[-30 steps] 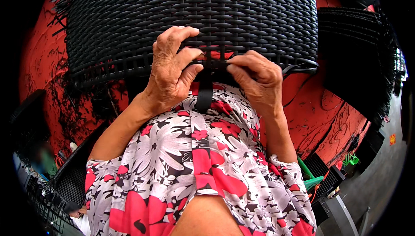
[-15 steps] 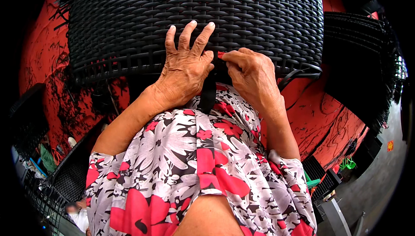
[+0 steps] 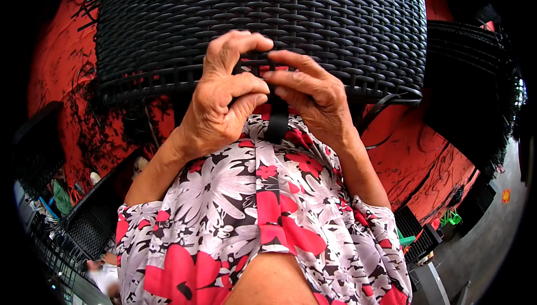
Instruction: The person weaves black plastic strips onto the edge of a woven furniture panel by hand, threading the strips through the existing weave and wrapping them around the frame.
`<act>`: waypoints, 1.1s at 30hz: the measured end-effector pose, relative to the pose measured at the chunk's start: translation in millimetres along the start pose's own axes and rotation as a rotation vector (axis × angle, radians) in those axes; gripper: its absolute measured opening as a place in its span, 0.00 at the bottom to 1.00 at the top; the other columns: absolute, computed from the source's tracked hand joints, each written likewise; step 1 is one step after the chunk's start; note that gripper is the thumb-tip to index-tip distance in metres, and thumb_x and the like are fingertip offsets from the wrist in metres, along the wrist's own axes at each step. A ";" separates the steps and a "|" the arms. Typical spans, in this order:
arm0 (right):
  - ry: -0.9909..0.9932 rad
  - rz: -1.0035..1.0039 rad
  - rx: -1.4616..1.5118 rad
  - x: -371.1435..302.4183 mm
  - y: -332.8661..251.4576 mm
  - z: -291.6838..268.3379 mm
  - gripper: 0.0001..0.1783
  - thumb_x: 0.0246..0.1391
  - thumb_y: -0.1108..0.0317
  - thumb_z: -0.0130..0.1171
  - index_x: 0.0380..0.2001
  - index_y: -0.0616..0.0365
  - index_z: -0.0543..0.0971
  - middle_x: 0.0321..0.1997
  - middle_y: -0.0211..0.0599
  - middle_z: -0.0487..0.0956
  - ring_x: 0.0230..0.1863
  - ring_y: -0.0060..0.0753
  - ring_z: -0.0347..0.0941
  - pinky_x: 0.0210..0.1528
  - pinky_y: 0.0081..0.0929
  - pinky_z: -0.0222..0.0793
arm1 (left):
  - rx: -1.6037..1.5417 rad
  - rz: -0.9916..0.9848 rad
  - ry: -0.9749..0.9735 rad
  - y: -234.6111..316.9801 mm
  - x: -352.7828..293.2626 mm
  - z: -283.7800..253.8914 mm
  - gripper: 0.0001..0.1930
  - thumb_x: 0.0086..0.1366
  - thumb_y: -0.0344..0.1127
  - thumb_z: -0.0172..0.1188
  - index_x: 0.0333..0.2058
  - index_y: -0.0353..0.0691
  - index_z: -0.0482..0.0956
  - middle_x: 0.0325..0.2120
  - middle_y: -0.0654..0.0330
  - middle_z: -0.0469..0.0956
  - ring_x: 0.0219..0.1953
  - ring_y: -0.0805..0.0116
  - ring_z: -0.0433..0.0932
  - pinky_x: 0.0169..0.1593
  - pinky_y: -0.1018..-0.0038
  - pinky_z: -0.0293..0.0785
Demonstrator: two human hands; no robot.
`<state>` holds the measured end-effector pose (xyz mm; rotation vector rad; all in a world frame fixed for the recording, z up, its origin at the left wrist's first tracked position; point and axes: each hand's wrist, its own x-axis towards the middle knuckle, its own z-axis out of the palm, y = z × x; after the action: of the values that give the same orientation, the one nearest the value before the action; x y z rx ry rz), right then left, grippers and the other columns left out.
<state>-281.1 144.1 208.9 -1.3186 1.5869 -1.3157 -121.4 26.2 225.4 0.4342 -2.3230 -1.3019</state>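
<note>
- We see the left grip point(image 3: 218, 98) with thumb and forefinger tips close to each other, the other fingers curled above; whether a strand sits between them we cannot tell.
- Right grip point(image 3: 318, 91), just beside it: two fingers reach toward the left grip's tips, the thumb partly covered below them. Fingertips blurred; we cannot tell if anything is pinched.
- The black woven panel point(image 3: 268, 14) lies directly beyond both grips, its near edge behind the fingers. Its top runs out of view, and we lose part of the open edge weave behind the hands.
- Black band point(image 3: 277, 125): hangs between and below the grips, over the floral garment point(image 3: 224, 193). Upper end hidden by the fingers; we cannot make out where it joins.
- Loose black strand point(image 3: 376, 116), right of the right grip, loops near the panel's corner; its lower course is hard to trace.
- Farther right of the grips, a dark stack point(image 3: 461, 62) sinks into shadow; we read only its ridged top.
</note>
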 end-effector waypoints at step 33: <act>-0.037 0.154 -0.539 -0.7 -0.1 5.2 0.07 0.51 0.76 0.57 0.35 0.60 0.78 0.30 0.44 0.76 0.29 0.52 0.75 0.29 0.42 0.71 | 0.353 -0.258 0.193 -30.4 -10.8 34.2 0.08 0.47 0.30 0.70 0.20 0.39 0.77 0.60 0.53 0.65 0.66 0.49 0.52 0.67 0.54 0.41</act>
<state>-276.1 143.3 207.5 -1.4777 2.0582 -0.7884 -128.1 40.6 181.2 0.9569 -2.3881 -0.9010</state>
